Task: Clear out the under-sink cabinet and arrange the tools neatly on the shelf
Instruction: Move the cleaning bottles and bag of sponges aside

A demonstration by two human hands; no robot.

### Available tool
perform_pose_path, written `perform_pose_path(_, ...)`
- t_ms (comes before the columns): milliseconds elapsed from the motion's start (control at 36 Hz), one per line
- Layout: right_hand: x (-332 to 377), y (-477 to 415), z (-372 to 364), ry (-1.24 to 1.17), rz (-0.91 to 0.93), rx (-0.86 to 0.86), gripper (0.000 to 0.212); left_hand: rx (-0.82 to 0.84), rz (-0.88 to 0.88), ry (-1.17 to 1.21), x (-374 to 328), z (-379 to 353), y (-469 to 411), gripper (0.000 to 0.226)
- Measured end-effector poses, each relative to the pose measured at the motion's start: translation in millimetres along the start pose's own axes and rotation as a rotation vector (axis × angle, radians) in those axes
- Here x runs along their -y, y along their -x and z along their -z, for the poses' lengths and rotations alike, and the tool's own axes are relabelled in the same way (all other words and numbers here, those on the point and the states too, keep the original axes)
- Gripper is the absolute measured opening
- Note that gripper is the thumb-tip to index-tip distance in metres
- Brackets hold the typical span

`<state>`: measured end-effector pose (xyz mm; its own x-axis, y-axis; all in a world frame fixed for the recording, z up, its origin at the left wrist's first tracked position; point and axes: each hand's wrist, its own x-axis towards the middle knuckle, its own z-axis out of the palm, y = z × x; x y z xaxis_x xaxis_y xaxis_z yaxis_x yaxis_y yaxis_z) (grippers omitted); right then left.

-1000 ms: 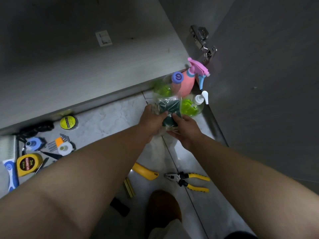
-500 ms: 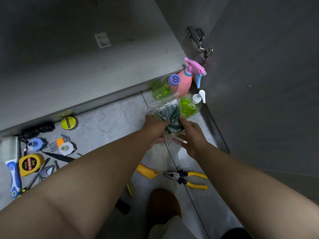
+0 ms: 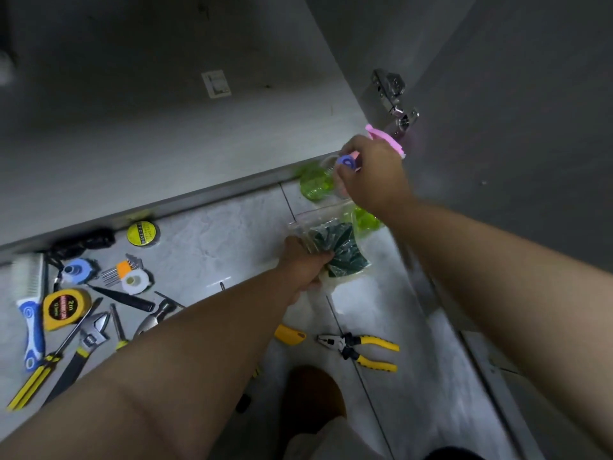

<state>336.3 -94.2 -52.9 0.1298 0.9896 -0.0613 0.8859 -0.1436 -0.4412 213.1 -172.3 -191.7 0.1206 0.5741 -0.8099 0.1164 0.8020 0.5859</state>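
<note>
Left hand grips plastic bag | right hand pinches bottle cap

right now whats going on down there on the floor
A person is crouched at an open cabinet. The left hand grips a clear bag of dark green stuff; the right hand closes on the blue cap of a green bottle. Tools, including pliers and a tape measure, lie on the tiles.
</note>
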Motion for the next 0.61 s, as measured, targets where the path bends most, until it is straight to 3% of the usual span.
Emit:
perform_pose_path(83, 7, -13, 11, 0.125, 0.024, 0.044, 0.017, -0.020, -0.004, 0.009, 0, 1, -1, 0.061)
perform_pose_path(278, 19, -24, 14, 0.181, 0.052, 0.027, 0.024, -0.032, -0.059, 0.099, 0, -8, -3, 0.049)
perform_pose_path(611, 1, -8, 14, 0.083, 0.088, 0.039, 0.021, -0.056, -0.134, 0.093, -11, -17, 3, 0.057)
